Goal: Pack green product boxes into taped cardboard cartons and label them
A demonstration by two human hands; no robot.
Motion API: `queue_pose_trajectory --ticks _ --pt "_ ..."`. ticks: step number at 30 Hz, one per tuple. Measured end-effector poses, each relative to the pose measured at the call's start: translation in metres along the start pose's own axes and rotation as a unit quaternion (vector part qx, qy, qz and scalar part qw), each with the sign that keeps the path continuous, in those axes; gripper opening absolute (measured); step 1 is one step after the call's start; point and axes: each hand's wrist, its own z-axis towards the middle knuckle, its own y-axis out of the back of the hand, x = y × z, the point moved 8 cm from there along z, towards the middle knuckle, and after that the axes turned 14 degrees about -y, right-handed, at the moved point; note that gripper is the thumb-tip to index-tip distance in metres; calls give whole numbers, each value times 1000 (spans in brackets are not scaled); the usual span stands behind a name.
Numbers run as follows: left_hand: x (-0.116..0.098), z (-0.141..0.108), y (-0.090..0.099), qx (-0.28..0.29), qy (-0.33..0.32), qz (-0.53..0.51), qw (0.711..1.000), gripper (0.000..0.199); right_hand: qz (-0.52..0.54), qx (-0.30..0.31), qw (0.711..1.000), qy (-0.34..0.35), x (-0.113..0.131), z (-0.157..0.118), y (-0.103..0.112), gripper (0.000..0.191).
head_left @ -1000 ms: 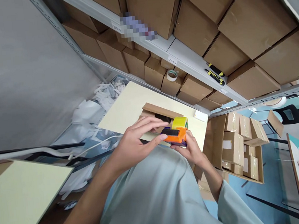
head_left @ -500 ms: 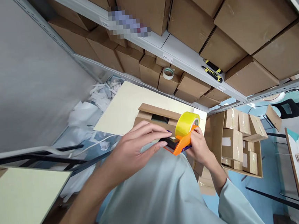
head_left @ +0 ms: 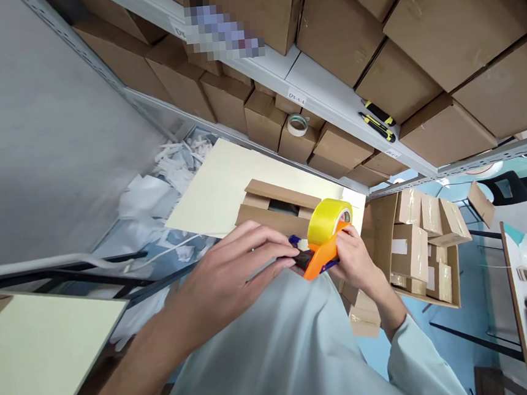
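My right hand (head_left: 354, 257) is closed around an orange tape dispenser (head_left: 323, 258), which carries a roll of yellow packing tape (head_left: 326, 219) on top. At the dispenser's dark front end, my left hand (head_left: 250, 260) is closed, with thumb and fingertips pinching there. Whether a loose end of tape lies between those fingers I cannot make out. Just behind both hands, a cardboard box (head_left: 277, 219) with raised flaps lies on the pale yellow table (head_left: 211, 183), partly hidden by the hands and the tape.
A shelf rack (head_left: 328, 93) full of cardboard boxes runs above the table. Two utility knives (head_left: 378, 120) and a white tape roll (head_left: 297, 125) rest on it. To the right, a large carton (head_left: 379, 224) holds several taped boxes. White scrap paper (head_left: 148, 198) lies at the left.
My left fingers have come down and closed on the front end of the dispenser. The dispenser has tilted slightly in my right hand. The view has shifted a little.
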Motion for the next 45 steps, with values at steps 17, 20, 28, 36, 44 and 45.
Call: queue_pose_trajectory --ticks 17,20,28,36,44,45 --pt "120 -100 -41 -153 363 -187 900 39 113 402 882 -218 -2 58 -77 56" --pt "134 -103 -28 -160 376 -237 882 46 164 447 840 -262 1 71 -79 58" --pt "201 -128 22 -214 431 -295 826 55 151 490 784 -351 -22 101 -58 59" --pt "243 -125 -42 -257 458 -499 689 60 191 513 721 -425 -52 132 -72 55" --pt "274 -134 -58 -240 472 -512 676 62 227 533 675 -456 -76 118 -110 60" --pt "276 -136 -59 -239 473 -514 674 60 231 534 674 -455 -78 116 -115 60"
